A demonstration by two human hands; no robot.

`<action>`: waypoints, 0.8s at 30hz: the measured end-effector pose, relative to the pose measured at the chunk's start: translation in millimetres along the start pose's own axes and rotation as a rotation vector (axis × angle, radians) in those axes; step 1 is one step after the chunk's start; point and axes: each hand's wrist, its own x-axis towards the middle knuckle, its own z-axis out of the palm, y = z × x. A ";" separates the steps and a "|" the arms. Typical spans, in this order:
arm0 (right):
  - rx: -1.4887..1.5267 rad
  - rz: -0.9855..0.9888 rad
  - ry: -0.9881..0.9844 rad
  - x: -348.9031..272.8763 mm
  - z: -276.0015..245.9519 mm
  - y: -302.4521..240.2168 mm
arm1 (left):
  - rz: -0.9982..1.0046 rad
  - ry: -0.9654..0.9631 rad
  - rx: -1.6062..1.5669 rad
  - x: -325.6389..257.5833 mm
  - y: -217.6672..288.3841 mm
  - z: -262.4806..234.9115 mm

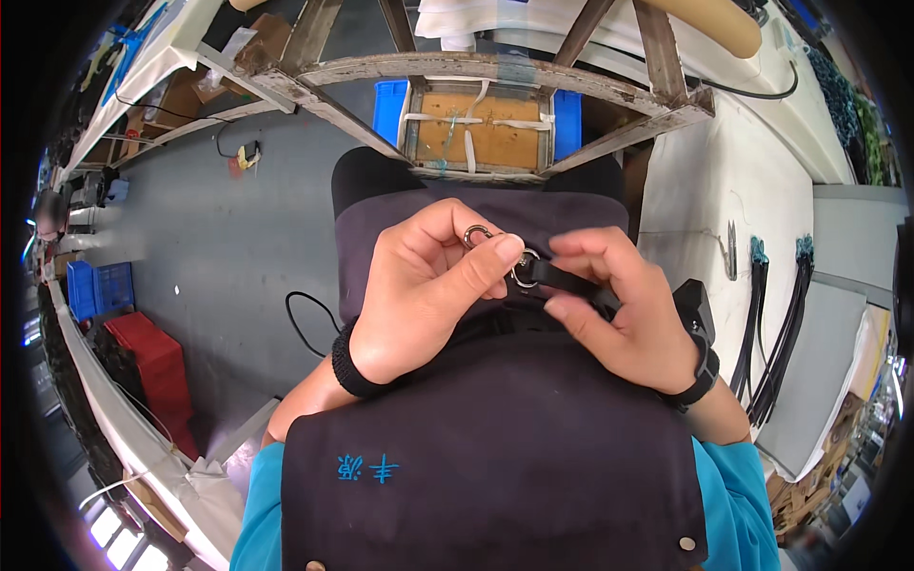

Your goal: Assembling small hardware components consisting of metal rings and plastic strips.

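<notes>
My left hand is closed, thumb pressed on the fingers, gripping a metal snap hook whose curved end shows above the thumb. At the thumb tip a round metal ring joins the hook to a black strap. My right hand is slightly blurred, its thumb and forefinger apart on either side of the strap. Where the strap runs on into the right palm is hidden. Both hands are above my lap, over a dark apron.
On the white-covered table at right lie scissors and bundled black straps. Ahead stands a worn metal frame, with a blue crate beneath it. At left are a red box and blue bins.
</notes>
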 end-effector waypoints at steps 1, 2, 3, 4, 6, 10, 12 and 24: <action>-0.111 -0.150 0.059 3.6 3.1 1.9 | -0.009 -0.002 -0.027 0.0 -1.5 0.6; -0.107 -0.146 0.058 6.8 5.8 2.6 | -0.014 0.000 -0.026 0.2 -2.3 2.2; -0.053 -0.179 0.074 10.2 8.4 2.5 | -0.015 0.017 -0.008 0.7 -2.8 4.6; 0.001 -0.212 0.089 12.8 11.7 2.0 | -0.015 0.036 0.011 0.9 -3.4 6.2; 0.170 -0.081 0.063 14.2 16.7 0.6 | -0.005 0.031 -0.033 1.8 -5.7 6.9; 0.032 -0.177 0.078 19.6 19.0 8.9 | 0.084 0.085 -0.032 2.6 -5.6 1.3; 0.027 -0.094 0.016 15.5 12.3 9.4 | 0.083 0.117 -0.024 3.4 -6.8 -1.9; -0.216 0.134 -0.362 4.1 -27.4 23.2 | -0.016 0.090 -0.078 -0.1 -12.0 2.8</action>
